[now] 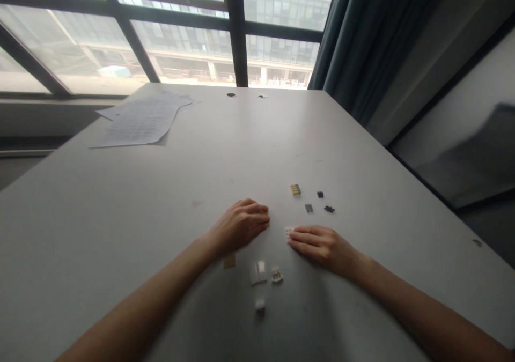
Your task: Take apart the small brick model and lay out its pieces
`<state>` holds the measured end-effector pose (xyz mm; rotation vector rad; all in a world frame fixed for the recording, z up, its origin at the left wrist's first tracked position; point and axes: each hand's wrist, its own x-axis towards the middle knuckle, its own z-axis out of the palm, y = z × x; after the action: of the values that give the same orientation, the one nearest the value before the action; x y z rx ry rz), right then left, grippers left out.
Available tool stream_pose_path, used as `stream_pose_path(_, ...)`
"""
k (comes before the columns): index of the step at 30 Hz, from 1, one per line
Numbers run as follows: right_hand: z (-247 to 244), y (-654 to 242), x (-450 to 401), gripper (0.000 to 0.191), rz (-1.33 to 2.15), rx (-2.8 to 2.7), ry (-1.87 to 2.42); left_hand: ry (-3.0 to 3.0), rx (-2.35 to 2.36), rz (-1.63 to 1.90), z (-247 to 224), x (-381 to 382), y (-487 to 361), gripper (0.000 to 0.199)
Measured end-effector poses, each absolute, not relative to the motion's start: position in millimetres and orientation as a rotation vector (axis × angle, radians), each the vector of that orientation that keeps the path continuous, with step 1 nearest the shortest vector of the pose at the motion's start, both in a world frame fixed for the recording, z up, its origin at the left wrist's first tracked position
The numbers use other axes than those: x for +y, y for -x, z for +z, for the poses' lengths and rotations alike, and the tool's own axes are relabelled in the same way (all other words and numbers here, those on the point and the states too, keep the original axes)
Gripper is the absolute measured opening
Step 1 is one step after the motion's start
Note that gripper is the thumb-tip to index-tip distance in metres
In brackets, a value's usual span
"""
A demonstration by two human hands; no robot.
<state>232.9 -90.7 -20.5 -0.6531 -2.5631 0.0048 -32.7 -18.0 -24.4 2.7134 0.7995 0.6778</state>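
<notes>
My left hand (245, 222) is closed around a small tan toy-brick piece (267, 219), whose edge shows past the fingertips. My right hand (316, 242) rests on the table with fingers together on a row of small white toy bricks (287, 234); the fingers hide part of the row. Below my left wrist lies a flat tan plate piece (229, 260). Between the forearms are clear flat pieces (258, 272), a cluster of off-white pieces (277, 275) and another small white piece (260, 305), blurred.
Beyond my right hand are yellow and grey bricks (295, 189), small grey pieces (308, 208), a black piece (320, 194) and a dark cross-shaped piece (329, 209). Printed papers (137, 120) lie at the far left of the white table (241, 142). Windows and a curtain (362, 45) stand behind.
</notes>
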Motion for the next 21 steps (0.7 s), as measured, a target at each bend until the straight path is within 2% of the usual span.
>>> stream_pose_path(7,-22,-292,-92,0.028,-0.051,-2.559,0.823,-2.748,0.748,0.622,-22,-8,-26,0.017)
stream_pose_path(16,-27,-307,-92,0.028,-0.095,-2.528,0.869,-2.769,0.804,0.631,-25,-5,-40,0.017)
stream_pose_path(21,-28,-304,-95,0.033,-0.104,-2.439,0.889,-2.758,0.873,0.716,-16,-10,-21,0.039)
